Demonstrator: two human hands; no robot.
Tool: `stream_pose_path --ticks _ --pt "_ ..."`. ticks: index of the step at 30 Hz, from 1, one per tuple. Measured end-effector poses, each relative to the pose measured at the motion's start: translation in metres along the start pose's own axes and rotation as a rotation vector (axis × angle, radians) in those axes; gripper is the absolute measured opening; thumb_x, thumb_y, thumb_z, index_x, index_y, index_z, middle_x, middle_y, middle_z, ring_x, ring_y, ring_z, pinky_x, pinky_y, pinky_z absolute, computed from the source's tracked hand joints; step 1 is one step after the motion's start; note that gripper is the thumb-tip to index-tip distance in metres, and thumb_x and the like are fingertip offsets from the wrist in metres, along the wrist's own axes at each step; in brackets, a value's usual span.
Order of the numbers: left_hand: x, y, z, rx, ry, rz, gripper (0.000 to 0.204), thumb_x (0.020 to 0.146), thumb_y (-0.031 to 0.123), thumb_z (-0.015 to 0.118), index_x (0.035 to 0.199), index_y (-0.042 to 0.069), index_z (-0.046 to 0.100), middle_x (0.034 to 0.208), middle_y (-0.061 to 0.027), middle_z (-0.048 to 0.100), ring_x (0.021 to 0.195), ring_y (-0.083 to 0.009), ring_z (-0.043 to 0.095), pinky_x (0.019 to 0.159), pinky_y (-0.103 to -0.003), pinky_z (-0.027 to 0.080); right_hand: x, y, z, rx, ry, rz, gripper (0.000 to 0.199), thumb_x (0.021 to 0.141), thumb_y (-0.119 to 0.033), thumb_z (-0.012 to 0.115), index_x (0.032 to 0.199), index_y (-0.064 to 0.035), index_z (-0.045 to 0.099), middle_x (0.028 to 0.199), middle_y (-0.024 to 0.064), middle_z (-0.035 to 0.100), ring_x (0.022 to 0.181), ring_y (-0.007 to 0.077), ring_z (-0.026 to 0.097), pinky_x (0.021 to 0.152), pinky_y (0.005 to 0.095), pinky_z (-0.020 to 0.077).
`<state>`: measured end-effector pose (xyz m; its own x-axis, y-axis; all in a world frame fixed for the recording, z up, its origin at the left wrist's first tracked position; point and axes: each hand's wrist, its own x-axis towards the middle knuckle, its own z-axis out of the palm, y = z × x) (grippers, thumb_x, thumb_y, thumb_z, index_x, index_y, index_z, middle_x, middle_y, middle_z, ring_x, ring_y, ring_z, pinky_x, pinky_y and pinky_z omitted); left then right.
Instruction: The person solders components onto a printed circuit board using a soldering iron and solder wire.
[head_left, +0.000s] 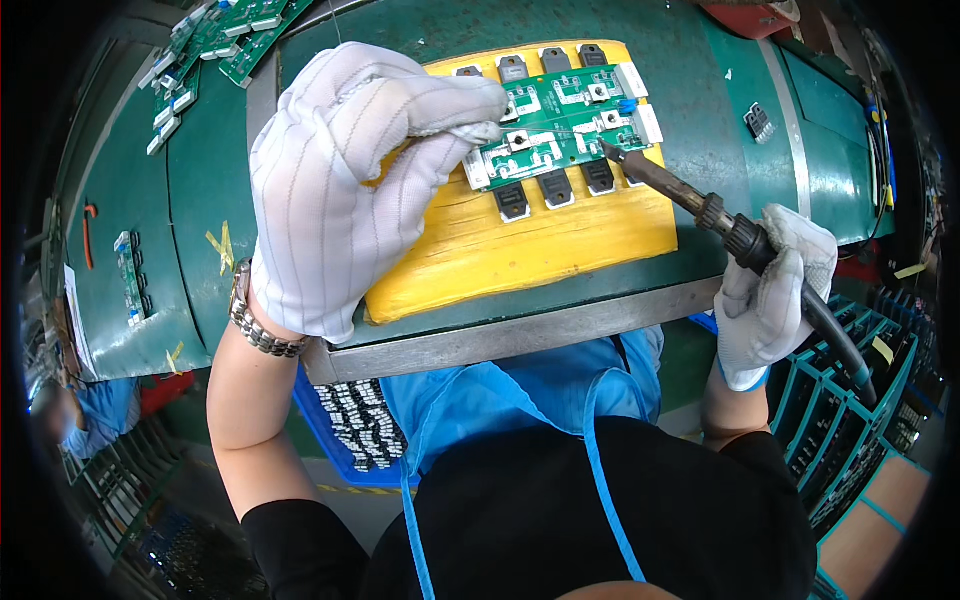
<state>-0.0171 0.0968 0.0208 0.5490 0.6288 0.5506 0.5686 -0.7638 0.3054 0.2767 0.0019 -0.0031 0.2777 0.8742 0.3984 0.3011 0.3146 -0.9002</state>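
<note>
My white-gloved right hand [772, 298] is closed round the handle of a soldering iron [712, 213]. Its dark tip is at the lower right part of a green circuit board [556, 150]; whether it touches cannot be seen. The board lies on a yellow block [560, 258], with black power transistors [555, 187] sticking out along both long edges. My gloved left hand [350, 180] pinches a thin solder wire [545, 130] by the board's left end. The wire stretches across the board towards the iron's tip. The left hand hides part of the block.
Several boards with white connectors [215, 45] are piled at the far left. A narrow board [130, 275] lies on the left bench. One loose black component [758, 122] is at the right. A blue bin [340, 440] of small parts sits below the metal bench edge [530, 322]; teal racks [850, 390] stand right.
</note>
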Motion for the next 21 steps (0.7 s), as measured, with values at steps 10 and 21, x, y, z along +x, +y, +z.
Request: stream_pose_path --ticks 10,21 --pt "-0.001 0.002 0.006 0.017 -0.058 0.015 0.017 0.082 0.004 0.073 0.098 0.009 0.075 0.098 -0.0015 0.076 0.088 -0.0218 0.067 0.084 -0.034 0.054 0.001 0.009 -0.015 -0.386 -0.179 -0.322 0.035 0.097 -0.006 0.059 0.131 -0.0084 0.05 0.112 0.0177 0.064 0.08 0.0228 0.06 0.071 0.0328 0.0499" --pt "0.001 0.001 0.008 -0.009 -0.053 0.014 0.019 0.081 0.003 0.073 0.099 0.009 0.075 0.095 -0.0017 0.075 0.087 -0.021 0.067 0.078 -0.034 0.055 0.007 0.015 -0.02 -0.588 -0.295 -0.531 0.049 0.095 0.0 0.062 0.14 -0.0115 0.046 0.113 0.0179 0.064 0.094 0.0286 0.065 0.082 0.0385 0.0535"
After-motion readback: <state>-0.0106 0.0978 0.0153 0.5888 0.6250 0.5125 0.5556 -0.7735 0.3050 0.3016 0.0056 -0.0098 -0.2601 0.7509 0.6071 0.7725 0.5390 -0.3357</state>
